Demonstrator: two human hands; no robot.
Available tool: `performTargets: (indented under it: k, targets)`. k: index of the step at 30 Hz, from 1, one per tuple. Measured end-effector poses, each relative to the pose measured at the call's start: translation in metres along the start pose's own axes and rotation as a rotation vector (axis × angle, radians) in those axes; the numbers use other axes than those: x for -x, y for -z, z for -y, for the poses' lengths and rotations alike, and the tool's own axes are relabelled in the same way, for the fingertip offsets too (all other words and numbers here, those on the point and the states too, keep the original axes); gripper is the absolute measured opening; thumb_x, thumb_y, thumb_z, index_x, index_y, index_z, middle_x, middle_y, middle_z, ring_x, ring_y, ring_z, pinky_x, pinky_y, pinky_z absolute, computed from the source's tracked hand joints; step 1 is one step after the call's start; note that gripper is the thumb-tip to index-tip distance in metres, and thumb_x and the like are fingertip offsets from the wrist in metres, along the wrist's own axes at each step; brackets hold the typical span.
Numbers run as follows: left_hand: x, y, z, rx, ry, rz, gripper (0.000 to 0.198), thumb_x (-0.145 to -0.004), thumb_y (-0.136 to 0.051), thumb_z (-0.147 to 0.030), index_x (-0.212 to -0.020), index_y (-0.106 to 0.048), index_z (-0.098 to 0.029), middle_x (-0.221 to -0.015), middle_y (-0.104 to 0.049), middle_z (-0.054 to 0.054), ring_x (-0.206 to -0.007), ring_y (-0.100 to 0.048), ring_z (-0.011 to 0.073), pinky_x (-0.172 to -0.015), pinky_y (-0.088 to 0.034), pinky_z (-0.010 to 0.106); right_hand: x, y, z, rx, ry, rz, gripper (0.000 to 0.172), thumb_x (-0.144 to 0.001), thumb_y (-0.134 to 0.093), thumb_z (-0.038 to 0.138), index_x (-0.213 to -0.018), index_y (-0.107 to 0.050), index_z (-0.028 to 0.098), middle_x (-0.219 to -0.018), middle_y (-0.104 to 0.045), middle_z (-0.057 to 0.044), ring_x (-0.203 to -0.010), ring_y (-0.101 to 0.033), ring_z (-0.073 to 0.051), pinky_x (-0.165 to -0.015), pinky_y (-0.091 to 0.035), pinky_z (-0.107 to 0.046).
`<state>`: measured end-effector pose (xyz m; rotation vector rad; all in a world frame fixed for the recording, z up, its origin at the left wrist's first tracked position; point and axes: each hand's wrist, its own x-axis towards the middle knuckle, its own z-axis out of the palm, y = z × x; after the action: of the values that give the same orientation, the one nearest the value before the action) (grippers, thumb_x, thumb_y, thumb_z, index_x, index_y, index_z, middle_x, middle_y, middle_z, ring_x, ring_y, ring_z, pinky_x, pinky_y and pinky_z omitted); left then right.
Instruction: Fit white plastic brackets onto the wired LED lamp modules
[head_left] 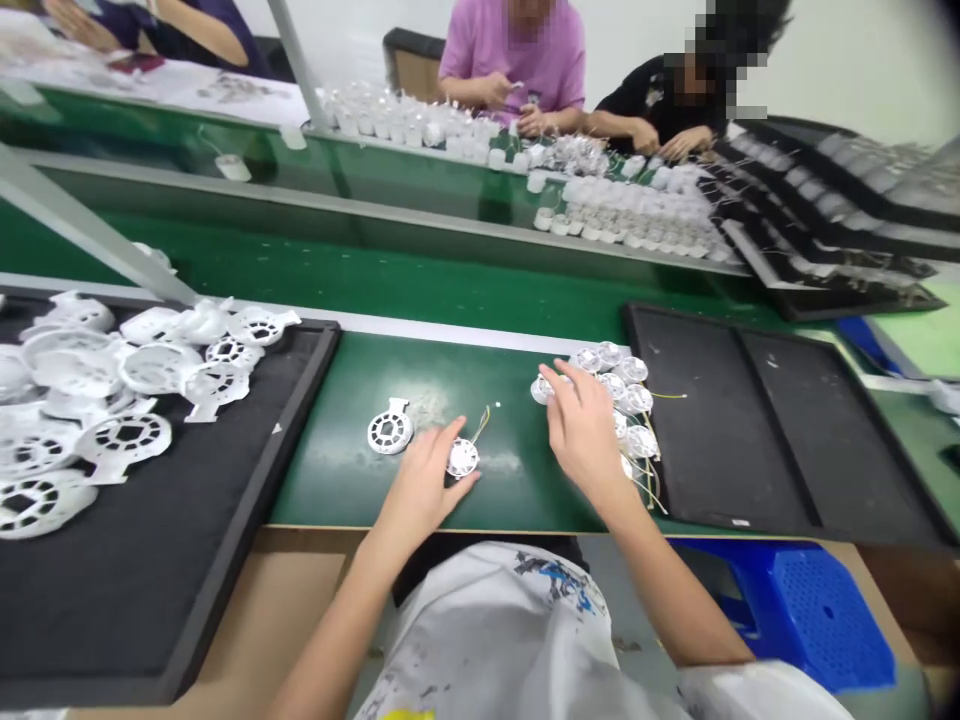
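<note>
My left hand rests low on the green table, its thumb and fingertips around a small white round part with thin yellowish wires. Just left of that hand lies a flat white ring-shaped piece with slots and a short tab. My right hand reaches over the left side of a cluster of similar white wired parts, fingers apart. One part sits by its fingertips; whether they touch it I cannot tell.
At left, a black tray carries a heap of white plastic housings. A black divided tray is at right. Stacked loaded trays stand behind it. Co-workers sit across the bench. A blue stool is below.
</note>
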<state>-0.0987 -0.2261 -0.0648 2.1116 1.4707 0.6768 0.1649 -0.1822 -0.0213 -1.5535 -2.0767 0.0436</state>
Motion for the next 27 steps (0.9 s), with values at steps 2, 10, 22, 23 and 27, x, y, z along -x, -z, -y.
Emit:
performTargets:
  k: [2,10,22,23,27]
  targets:
    - [-0.004,-0.005,-0.004,-0.055,0.035,-0.057,0.083,-0.093,-0.076,-0.045,-0.162,-0.034,-0.024,-0.129,-0.062,0.014,-0.123,-0.059,0.0365,-0.107,-0.049,0.054,0.008,-0.002,0.015,-0.249,0.022,-0.015,0.037,-0.107,-0.05,0.02,-0.142,-0.063,0.025,-0.138,-0.066,-0.012,-0.131,-0.06,-0.027,-0.112,-0.051,-0.049]
    - [-0.009,0.016,0.008,0.148,-0.052,0.135,0.072,-0.096,-0.075,-0.037,-0.156,-0.036,-0.032,-0.139,-0.059,0.011,-0.131,-0.054,0.0318,-0.112,-0.048,0.05,0.028,-0.045,0.043,-0.502,0.058,0.299,0.034,-0.109,-0.054,0.032,-0.139,-0.069,0.03,-0.129,-0.068,-0.009,-0.115,-0.064,-0.024,-0.102,-0.057,-0.043]
    - [-0.011,0.005,0.009,0.035,-0.043,0.14,0.075,-0.096,-0.074,-0.052,-0.157,-0.037,-0.029,-0.129,-0.067,0.01,-0.116,-0.062,0.0333,-0.1,-0.048,0.05,-0.004,-0.041,0.017,-0.385,0.241,0.526,0.031,-0.114,-0.042,0.032,-0.129,-0.068,0.026,-0.116,-0.07,-0.006,-0.108,-0.063,-0.02,-0.094,-0.055,-0.034]
    - [-0.011,0.006,0.009,0.03,-0.051,0.146,0.073,-0.096,-0.073,-0.051,-0.156,-0.038,-0.028,-0.13,-0.067,0.01,-0.116,-0.062,0.0331,-0.099,-0.048,0.049,-0.007,-0.043,0.015,-0.307,0.279,0.516,0.03,-0.114,-0.043,0.032,-0.123,-0.071,0.026,-0.112,-0.07,-0.006,-0.105,-0.062,-0.02,-0.089,-0.054,-0.032]
    - [-0.011,0.007,0.009,0.031,-0.127,0.153,0.058,-0.101,-0.068,-0.046,-0.151,-0.044,-0.028,-0.138,-0.063,0.011,-0.125,-0.061,0.0303,-0.1,-0.046,0.044,-0.011,-0.048,0.016,-0.138,0.323,0.469,0.03,-0.113,-0.046,0.03,-0.109,-0.075,0.027,-0.104,-0.072,-0.006,-0.098,-0.06,-0.02,-0.073,-0.049,-0.028]
